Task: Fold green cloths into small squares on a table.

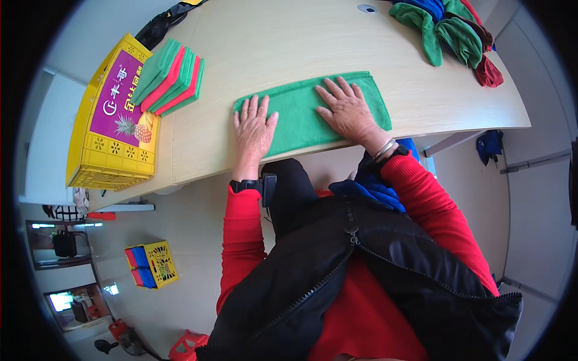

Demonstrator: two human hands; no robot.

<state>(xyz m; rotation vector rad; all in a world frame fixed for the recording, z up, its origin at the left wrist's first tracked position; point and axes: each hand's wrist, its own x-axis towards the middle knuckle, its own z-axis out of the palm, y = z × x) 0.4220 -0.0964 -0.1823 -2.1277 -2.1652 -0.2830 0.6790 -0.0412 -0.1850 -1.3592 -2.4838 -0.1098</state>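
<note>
Green cloth (295, 123), 1: lying flat on the worktop (271, 36), along the wearer's edge. Left grip (253, 135): open, palm down, cloth's left end. Right grip (349, 113): likewise, right part. I also see 1 green-and-red cloth stack (171, 78).

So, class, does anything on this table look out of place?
Mainly the heaped cloths, far right: they look crumpled, while the green cloth at the table's near edge lies flat and the cloth stack by the yellow crate is folded.

Printed characters (109, 107) mark the purple label (121, 96) on a yellow crate (108, 161)
</note>
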